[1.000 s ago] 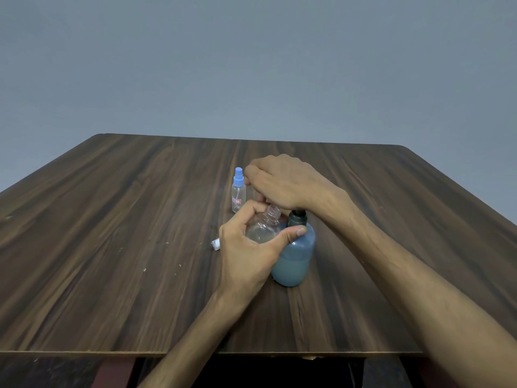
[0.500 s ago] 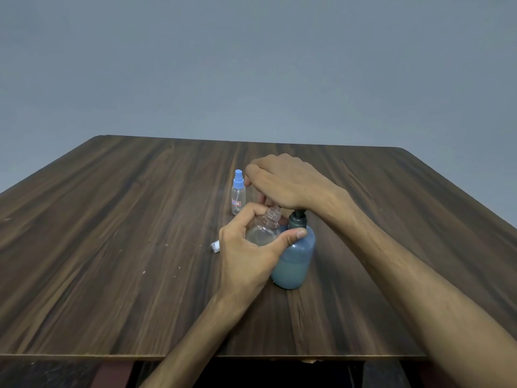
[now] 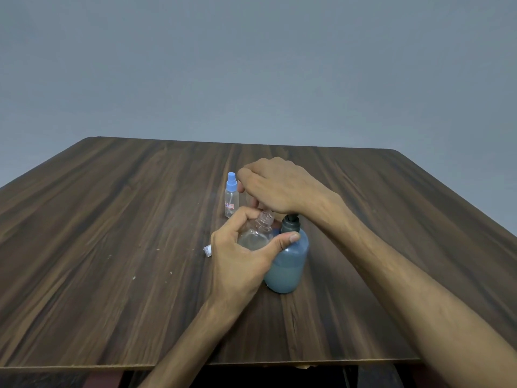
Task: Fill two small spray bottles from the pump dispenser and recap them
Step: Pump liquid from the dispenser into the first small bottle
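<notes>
Clear spray bottles (image 3: 255,233): two; dispenser (image 3: 288,261): one

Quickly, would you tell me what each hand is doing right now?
Left hand: grips the uncapped clear bottle.
Right hand: on the pump dispenser; fingers hidden.

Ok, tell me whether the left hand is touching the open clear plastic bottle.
Touching. The head view shows the left hand with fingers and thumb wrapped around the uncapped clear plastic bottle.

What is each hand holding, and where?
Left hand grips the uncapped clear plastic spray bottle round its body; right hand covers the blue pump dispenser's head.
</notes>
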